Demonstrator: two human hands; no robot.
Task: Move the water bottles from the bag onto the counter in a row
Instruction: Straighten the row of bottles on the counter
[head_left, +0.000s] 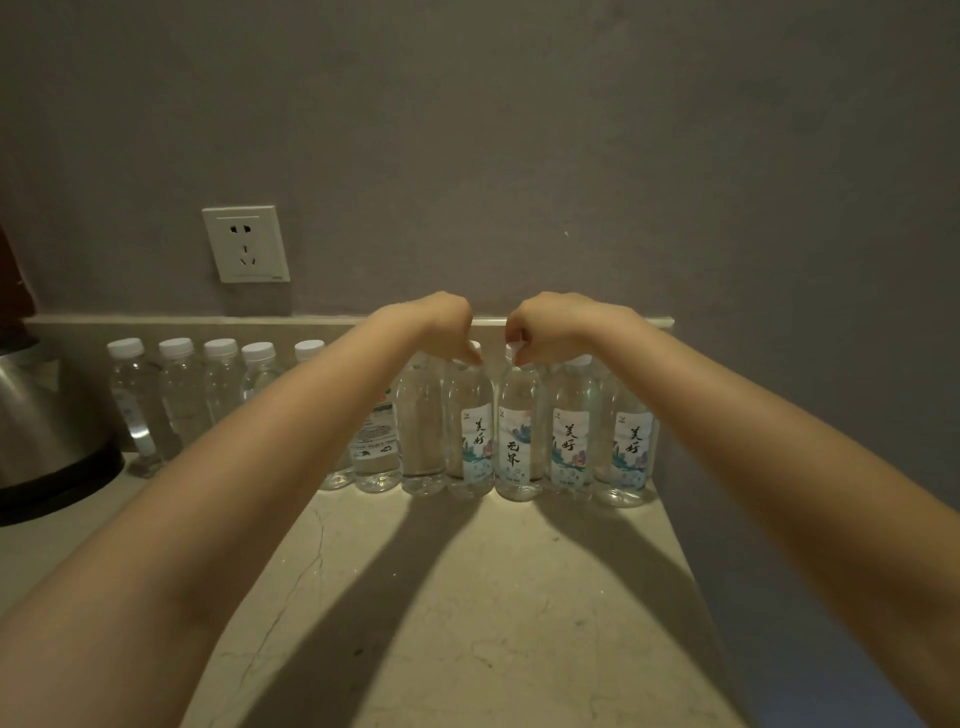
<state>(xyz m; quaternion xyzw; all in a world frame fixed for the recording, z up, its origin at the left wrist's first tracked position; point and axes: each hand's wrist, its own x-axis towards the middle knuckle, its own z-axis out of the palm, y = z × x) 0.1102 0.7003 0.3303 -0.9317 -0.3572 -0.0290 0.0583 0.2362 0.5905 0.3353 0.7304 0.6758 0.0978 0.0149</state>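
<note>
Two neighbouring water bottles (470, 426) (519, 431) in the row against the wall on the tabletop (467, 597) are pinched at their caps, one by the left hand (449, 325), one by the right hand (540, 327), apparently being set down, so next comes letting go.

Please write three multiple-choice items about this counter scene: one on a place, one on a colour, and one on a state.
1. Where is the kettle?
A. left end of the bottle row
B. right end
C. behind the outlet

2. What colour are the bottle caps?
A. blue
B. white
C. red

3. How do the water bottles stand?
A. lying flat
B. stacked
C. upright in a row

Answers: A, it sits at the counter's left edge; B, every visible cap is white; C, all stand along the backsplash, with the left hand and right hand pinching two tops.
</note>
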